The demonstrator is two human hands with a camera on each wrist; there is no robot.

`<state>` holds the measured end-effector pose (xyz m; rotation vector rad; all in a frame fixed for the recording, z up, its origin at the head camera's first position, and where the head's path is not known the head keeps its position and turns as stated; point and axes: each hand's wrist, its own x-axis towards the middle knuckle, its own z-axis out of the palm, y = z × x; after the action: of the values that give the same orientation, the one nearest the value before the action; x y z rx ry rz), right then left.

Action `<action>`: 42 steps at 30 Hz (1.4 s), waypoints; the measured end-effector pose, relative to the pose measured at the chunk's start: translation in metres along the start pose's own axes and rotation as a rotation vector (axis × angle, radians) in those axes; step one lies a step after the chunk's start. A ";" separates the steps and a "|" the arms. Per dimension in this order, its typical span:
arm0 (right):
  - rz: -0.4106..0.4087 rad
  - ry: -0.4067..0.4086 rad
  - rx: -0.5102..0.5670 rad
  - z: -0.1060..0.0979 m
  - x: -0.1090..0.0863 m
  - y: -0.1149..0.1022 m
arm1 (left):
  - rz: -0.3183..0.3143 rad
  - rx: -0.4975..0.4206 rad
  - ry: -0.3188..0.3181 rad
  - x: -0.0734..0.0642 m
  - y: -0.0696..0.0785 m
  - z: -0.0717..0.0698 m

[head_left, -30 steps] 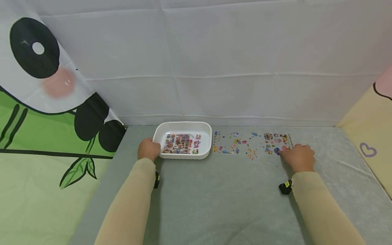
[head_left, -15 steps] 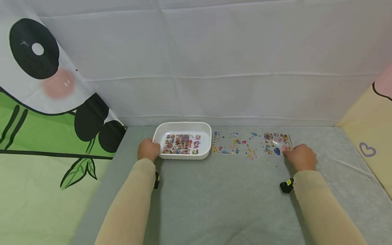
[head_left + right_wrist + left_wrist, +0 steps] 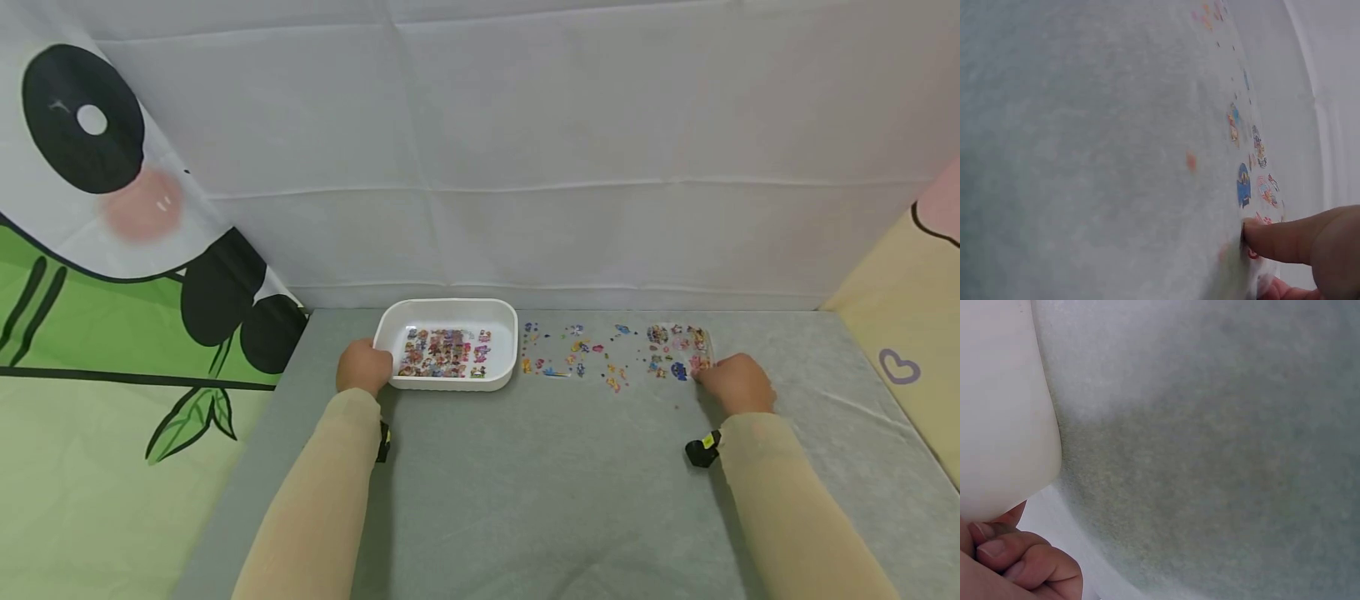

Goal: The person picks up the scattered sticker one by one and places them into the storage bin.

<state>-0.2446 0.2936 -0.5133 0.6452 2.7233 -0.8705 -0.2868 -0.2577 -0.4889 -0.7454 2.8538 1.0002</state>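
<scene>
At the left end of a white plastic tray (image 3: pixel 506 367), my left hand (image 3: pixel 364 367) grips the rim. In the left wrist view the curled fingers (image 3: pixel 1035 556) lie against the tray's lower corner. Stickers with small colourful figures (image 3: pixel 446 353) lie inside the tray. To the right, my right hand (image 3: pixel 737 385) pinches the near right corner of a clear sticker sheet (image 3: pixel 678 346) printed with small cartoon figures. In the right wrist view the thumb (image 3: pixel 1279 240) lies on top of the sheet, and other fingertips show below its edge.
More small stickers (image 3: pixel 577 346) lie spread on the grey cloth-covered table (image 3: pixel 540 483) between the tray and the right-hand sheet. A white cloth wall (image 3: pixel 555 167) rises behind the table. A green printed cloth (image 3: pixel 90 467) hangs at left, a yellow one (image 3: pixel 877 325) at right.
My right hand has shifted slightly right along the sheet's near edge, uncovering a blue figure, and now pinches the corner. The left hand and the tray have stayed put.
</scene>
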 end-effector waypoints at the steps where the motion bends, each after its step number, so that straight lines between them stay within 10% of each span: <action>1: 0.005 -0.019 -0.002 -0.001 0.002 0.001 | 0.001 0.001 0.000 0.000 0.000 0.000; 9: 0.008 -0.156 0.008 -0.012 0.010 -0.001 | 0.000 0.005 -0.004 -0.001 0.000 0.000; 19: -0.092 0.014 0.216 -0.003 0.005 0.003 | -0.018 -0.008 -0.015 -0.002 0.003 0.000; 42: -0.163 -0.157 0.479 -0.020 -0.011 -0.012 | -0.005 -0.020 -0.018 -0.002 0.001 -0.003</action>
<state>-0.2417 0.2930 -0.4874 0.4104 2.4615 -1.5668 -0.2849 -0.2577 -0.4860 -0.7412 2.8297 1.0308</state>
